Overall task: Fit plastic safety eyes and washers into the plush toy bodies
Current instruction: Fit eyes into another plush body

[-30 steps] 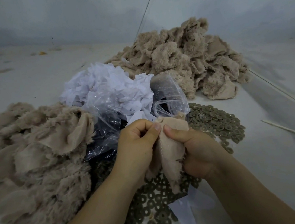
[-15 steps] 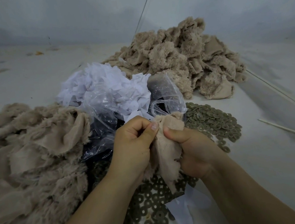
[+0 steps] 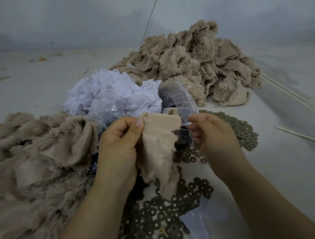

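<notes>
My left hand [image 3: 119, 149] grips the top of a beige plush body piece [image 3: 160, 148], inside-out fabric facing me, thumb pinching its upper edge. My right hand [image 3: 211, 133] is off the fabric, just to its right, fingers loosely curled and holding nothing that I can see. Dull olive washers [image 3: 160, 223] lie spread below and to the right of my hands, with more [image 3: 240, 129] behind the right hand. A clear plastic bag [image 3: 178, 101] stands just behind the plush piece. No safety eye is visible.
A heap of beige plush pieces [image 3: 30, 163] lies at the left, a second heap [image 3: 195, 64] at the back right. White paper scraps [image 3: 110, 93] are piled in the middle. One white scrap [image 3: 201, 222] lies near me. Thin sticks [image 3: 308, 137] lie at the right.
My right hand has let go of the plush piece and moved a little to the right. The left hand keeps its grip and the fabric now hangs more spread out.
</notes>
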{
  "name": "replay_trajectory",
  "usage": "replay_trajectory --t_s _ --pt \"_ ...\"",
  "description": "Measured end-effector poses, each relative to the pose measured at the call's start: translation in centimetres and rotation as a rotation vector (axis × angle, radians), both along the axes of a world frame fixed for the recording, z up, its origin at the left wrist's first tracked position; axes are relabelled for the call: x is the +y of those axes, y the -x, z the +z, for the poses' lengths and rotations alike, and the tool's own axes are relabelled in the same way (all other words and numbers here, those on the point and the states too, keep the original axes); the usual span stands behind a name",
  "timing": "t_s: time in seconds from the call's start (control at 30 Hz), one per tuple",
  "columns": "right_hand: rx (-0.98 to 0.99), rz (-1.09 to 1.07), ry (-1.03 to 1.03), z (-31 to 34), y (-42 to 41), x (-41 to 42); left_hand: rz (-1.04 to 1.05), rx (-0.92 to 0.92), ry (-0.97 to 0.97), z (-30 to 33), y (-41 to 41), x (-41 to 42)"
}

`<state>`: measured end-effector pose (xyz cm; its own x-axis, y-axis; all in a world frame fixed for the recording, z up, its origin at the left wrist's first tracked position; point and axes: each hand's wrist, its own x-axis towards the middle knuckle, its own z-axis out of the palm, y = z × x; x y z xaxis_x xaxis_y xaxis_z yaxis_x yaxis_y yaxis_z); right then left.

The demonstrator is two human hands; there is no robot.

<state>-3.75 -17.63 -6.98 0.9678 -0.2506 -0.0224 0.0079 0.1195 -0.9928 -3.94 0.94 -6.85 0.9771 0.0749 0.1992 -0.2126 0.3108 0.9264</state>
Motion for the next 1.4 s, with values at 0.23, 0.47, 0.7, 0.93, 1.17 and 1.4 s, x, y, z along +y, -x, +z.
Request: replay_trajectory --t_s 0.23,0.47,0.7,0.93,1.17,1.4 --pt "0.183 0.085 0.453 1.3 -0.4 0.8 0.055 0.035 -0.191 -0.5 -0.1 -0.3" --pt "0.302 0.420 -0.363 1.6 1.0 1.3 -0.002 -0.109 -0.473 -0.4 0.3 -1.0" --pt "0.162 0.475 -0.313 -0.1 1.2 1.3 -0.060 -0.083 -0.433 -0.6 0.8 -1.4" --pt "0.215 0.362 -0.345 -0.1 0.9 1.1 -0.043 -0.023 -0.431 -0.9 0.7 -1.5" --pt "0.169 0.384 -0.275 -0.4 1.1 1.1 -0.047 -0.060 -0.394 -0.6 1.2 -2.0" --pt "0.218 0.330 -0.312 -0.5 1.0 1.0 -0.062 -0.065 -0.418 -0.6 1.2 -2.0"
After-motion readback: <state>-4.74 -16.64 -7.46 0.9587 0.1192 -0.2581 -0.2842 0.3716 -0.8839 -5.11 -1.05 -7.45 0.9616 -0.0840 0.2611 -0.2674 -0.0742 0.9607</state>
